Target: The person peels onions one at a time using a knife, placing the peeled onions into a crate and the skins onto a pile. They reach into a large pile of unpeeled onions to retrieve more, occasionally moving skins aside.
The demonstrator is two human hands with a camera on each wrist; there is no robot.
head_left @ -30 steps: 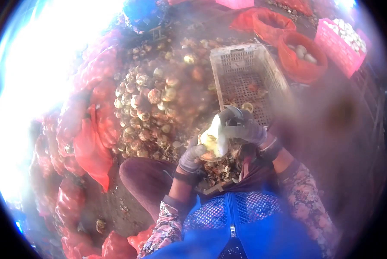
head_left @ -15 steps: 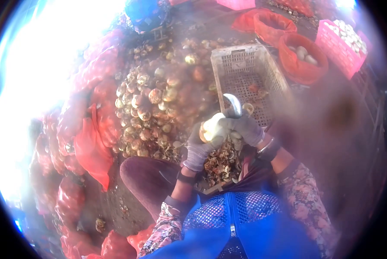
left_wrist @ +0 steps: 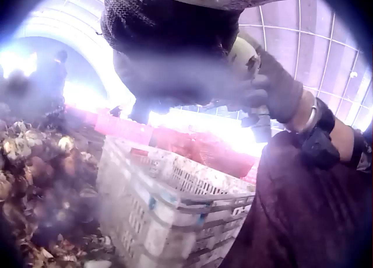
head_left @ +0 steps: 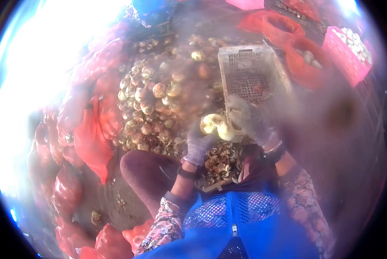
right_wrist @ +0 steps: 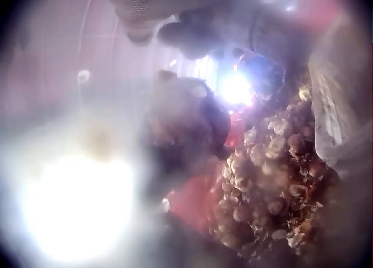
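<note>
In the head view my gloved left hand (head_left: 198, 141) holds a partly peeled onion (head_left: 211, 122), pale yellow and shiny, with a pale rounded lobe (head_left: 225, 132) at its right side. My gloved right hand (head_left: 247, 121) is curled close beside the onion, blurred. The curved knife it held a moment ago is hidden. Below both hands lies a heap of dry skins (head_left: 221, 164). From the left wrist, the dark left glove (left_wrist: 169, 46) fills the top, and the right hand (left_wrist: 282, 93) reaches in beside the onion (left_wrist: 243, 55).
A slatted plastic crate (head_left: 224, 69) stands just ahead, scraps inside. Left of it spreads a large pile of onions (head_left: 159, 90). Red mesh sacks (head_left: 88, 142) line the left side. Open red bags (head_left: 305, 71) and a pink crate (head_left: 338, 52) of white onions stand far right.
The curved blade, raised above the onion half a second ago, no longer shows. My right hand has moved slightly up, away from the onion; the left still holds it.
</note>
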